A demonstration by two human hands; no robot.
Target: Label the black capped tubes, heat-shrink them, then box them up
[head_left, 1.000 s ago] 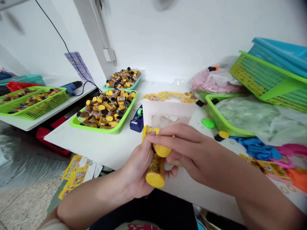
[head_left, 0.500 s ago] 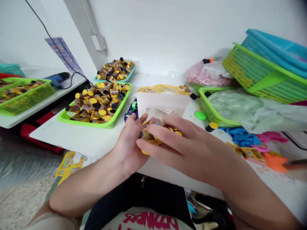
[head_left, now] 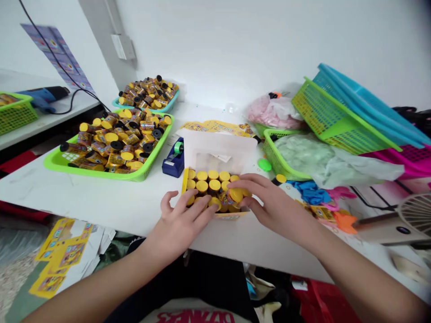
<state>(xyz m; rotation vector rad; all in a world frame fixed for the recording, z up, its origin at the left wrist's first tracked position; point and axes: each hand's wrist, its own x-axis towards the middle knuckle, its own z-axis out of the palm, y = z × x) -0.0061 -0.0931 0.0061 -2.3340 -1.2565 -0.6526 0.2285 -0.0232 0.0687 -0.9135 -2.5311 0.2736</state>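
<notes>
An open cardboard box (head_left: 220,142), its white lid flap raised, stands in front of me on the white table. Rows of small printed jars (head_left: 202,187) with yellow lids fill much of it, upright. At the box's right side, my right hand (head_left: 269,199) pinches yellow-lidded jars (head_left: 236,194), tilted above the others; how many it grips I cannot tell. My left hand (head_left: 183,222) lies over the front left of the box, fingers stretched out and apart, the tips touching lids and holding nothing. The fingers hide part of the front row.
Left of the box are a blue tape dispenser (head_left: 174,159) and a green basket (head_left: 143,172) heaped with jars. A blue-green basket (head_left: 173,102) of jars is behind. At right stand a green basket (head_left: 286,168) with plastic bags, stacked baskets (head_left: 336,121) and a fan (head_left: 397,220).
My hands, earlier cupped together around several jars in front of the box, have separated. The left is now spread over the box; the right holds jars at its right side. The view has shifted.
</notes>
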